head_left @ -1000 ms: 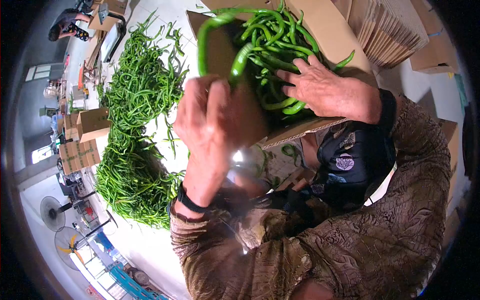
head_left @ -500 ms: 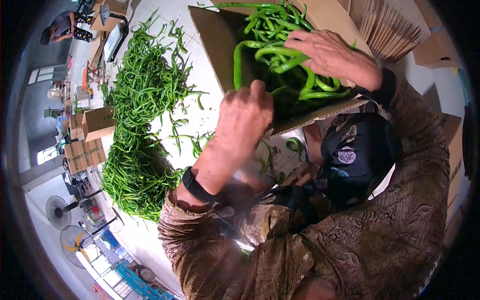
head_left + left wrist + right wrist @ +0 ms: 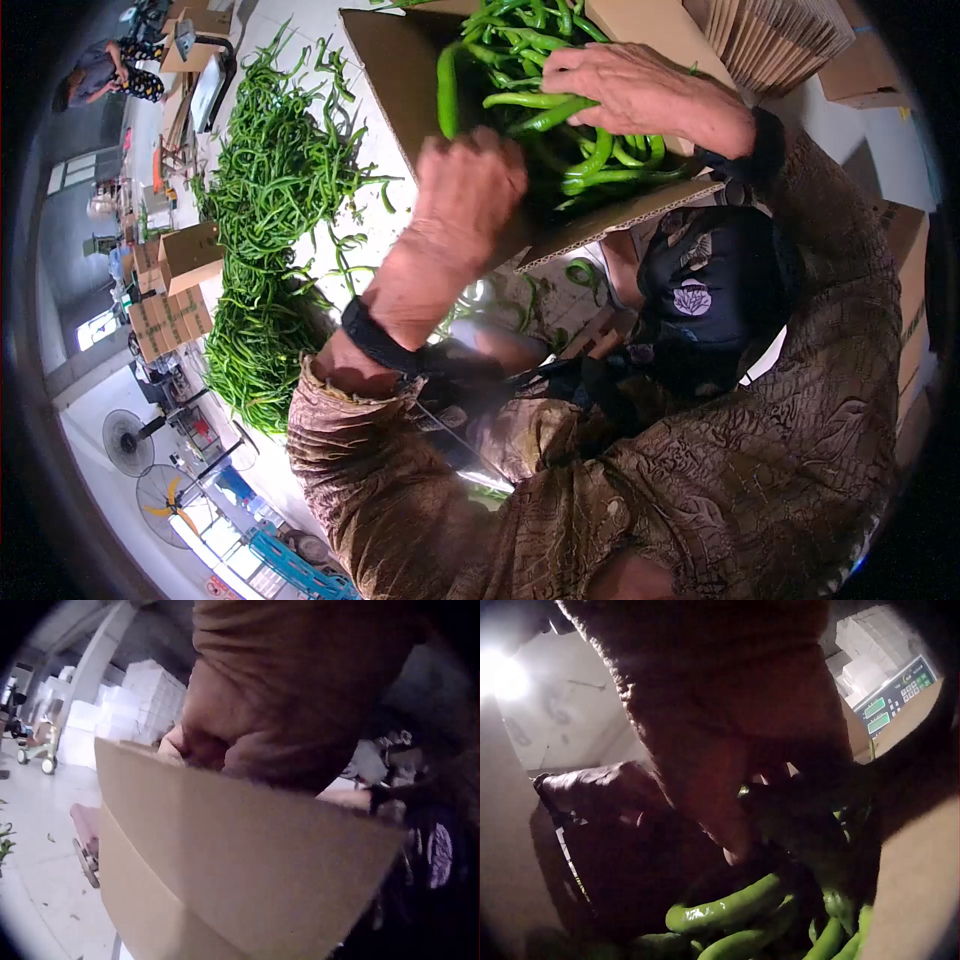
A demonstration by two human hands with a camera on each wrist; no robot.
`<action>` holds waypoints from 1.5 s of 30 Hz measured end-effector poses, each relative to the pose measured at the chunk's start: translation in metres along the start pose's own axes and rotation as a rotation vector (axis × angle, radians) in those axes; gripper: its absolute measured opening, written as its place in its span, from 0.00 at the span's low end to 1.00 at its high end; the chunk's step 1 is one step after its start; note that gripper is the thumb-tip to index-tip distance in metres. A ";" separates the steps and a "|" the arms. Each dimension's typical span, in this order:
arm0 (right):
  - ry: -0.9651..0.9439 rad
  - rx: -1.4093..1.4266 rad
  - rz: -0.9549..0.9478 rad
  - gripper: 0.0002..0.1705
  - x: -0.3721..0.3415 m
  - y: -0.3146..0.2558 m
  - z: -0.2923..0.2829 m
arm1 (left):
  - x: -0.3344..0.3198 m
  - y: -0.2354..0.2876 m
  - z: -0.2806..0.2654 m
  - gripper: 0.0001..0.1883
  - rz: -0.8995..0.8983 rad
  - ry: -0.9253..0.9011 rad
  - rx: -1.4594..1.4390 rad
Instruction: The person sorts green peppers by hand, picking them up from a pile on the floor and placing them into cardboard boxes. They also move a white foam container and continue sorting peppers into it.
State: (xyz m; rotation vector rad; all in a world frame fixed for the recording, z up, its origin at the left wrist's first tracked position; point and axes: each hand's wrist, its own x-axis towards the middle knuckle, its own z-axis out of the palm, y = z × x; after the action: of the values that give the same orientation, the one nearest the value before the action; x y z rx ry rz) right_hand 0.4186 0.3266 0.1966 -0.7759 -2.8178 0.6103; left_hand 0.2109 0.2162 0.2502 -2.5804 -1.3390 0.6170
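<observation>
My left hand (image 3: pixel 468 190) is at the near left of an open cardboard box (image 3: pixel 395 85), its fingers curled round a green chili pepper (image 3: pixel 448 92) that sticks up past the knuckles. Over the heap of chili peppers (image 3: pixel 520 40) inside the box is my right hand (image 3: pixel 645 92). Its bent fingers hold peppers (image 3: pixel 545 108) whose ends show past the fingertips. In the right wrist view, peppers (image 3: pixel 724 907) come out from beneath the dark right hand (image 3: pixel 735 787). A box flap (image 3: pixel 225 847) hides the left fingers in the left wrist view.
A long heap of green chili peppers (image 3: pixel 270 230) lies on the floor left of the box. Flattened cartons (image 3: pixel 780 45) stand at the back right. Smaller boxes (image 3: pixel 190 255), standing fans (image 3: pixel 128 440) and a person (image 3: pixel 110 75) are farther left. A scale display (image 3: pixel 896 697) shows beyond the box.
Both hands and the box first shifted right, then back left in the head view. The right hand moved from the near peppers to farther over the heap, where it holds peppers.
</observation>
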 end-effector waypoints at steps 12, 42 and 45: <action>0.104 -0.251 -0.043 0.23 0.005 0.002 0.015 | -0.038 -0.050 -0.047 0.13 -0.124 0.312 -0.319; 0.571 -0.505 -0.468 0.35 0.029 0.004 -0.032 | -0.022 -0.032 -0.013 0.11 -0.043 0.324 -0.547; 0.500 -0.551 -0.448 0.36 0.036 0.019 -0.011 | -0.012 -0.018 -0.003 0.12 0.001 0.296 -0.371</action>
State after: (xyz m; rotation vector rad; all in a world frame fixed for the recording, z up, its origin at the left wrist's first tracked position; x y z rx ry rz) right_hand 0.3988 0.3640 0.1998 -0.2717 -2.5425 -0.3928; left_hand 0.1933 0.2169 0.2625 -2.8064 -1.4593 -0.0251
